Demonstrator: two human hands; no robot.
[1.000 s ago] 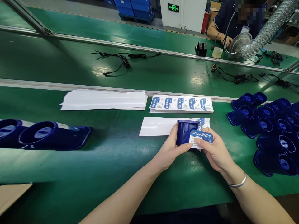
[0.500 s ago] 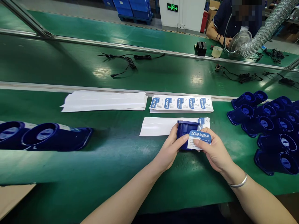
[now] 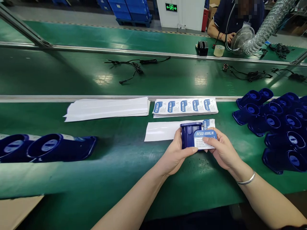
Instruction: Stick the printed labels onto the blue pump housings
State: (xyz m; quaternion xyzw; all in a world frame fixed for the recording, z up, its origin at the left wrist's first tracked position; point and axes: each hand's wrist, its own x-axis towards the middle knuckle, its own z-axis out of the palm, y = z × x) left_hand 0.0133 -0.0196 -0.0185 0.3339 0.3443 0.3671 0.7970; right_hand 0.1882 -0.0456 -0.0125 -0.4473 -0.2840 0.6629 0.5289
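Note:
My left hand (image 3: pixel 173 157) is closed around a dark blue plastic housing (image 3: pixel 187 135), gripping its left side. The left thumb rests at the lower left corner of a white and blue label (image 3: pixel 200 134) printed "DC52Q-5000L/H". My right hand (image 3: pixel 222 150) is closed on the label's right part, its thumb on the printed face and its other fingers mostly hidden behind. The label lies across the housing's front right; whether all of it sticks there I cannot tell. Just behind the housing, a partly used label sheet (image 3: pixel 159 131) lies on the green table.
Behind lie a stack of label sheets (image 3: pixel 185 107) and white blank sheets (image 3: pixel 107 109). Several blue housings (image 3: pixel 271 121) stand at right; labelled ones (image 3: pixel 59 147) are at left. Black cables (image 3: pixel 136 67) lie beyond a metal rail. A person (image 3: pixel 227 22) sits across, beside a flexible duct (image 3: pixel 268 28).
My left thumb has slid down from the label's upper left edge to its lower left corner. My right thumb has moved slightly up and right on the label. The view has shifted slightly.

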